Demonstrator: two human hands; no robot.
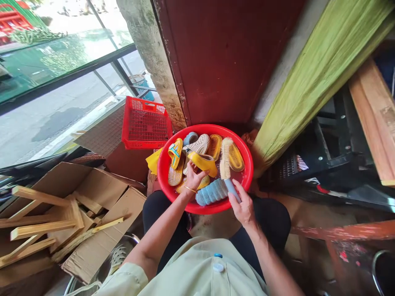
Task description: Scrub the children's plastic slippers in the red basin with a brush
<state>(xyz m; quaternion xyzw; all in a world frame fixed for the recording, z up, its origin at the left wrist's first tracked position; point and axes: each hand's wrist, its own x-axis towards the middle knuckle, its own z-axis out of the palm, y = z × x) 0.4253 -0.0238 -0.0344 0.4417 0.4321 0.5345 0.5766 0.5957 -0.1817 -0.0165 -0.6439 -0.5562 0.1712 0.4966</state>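
Observation:
A round red basin (159, 165) sits between my knees, holding water and several shoes. Above it, my left hand (194, 179) grips a yellow slipper (202, 161), tilted on its side. The scrub brush (226, 158) has pale bristles and a grey-blue handle; my right hand (243, 204) is closed around the handle's lower end. Brush and slipper are apart. Around them in the basin lie a blue-grey ribbed shoe (212, 192), a white sneaker (200, 144), a yellow sandal with a blue-and-white strap (175, 153) and yellow soles (235, 157) turned upward.
Behind the basin's left side stands a red plastic crate (147, 123). Cardboard (108, 234) and wooden pieces (46, 228) lie at left. A dark red door (228, 61) rises ahead, with a green curtain (293, 90) and black rack (333, 127) at right.

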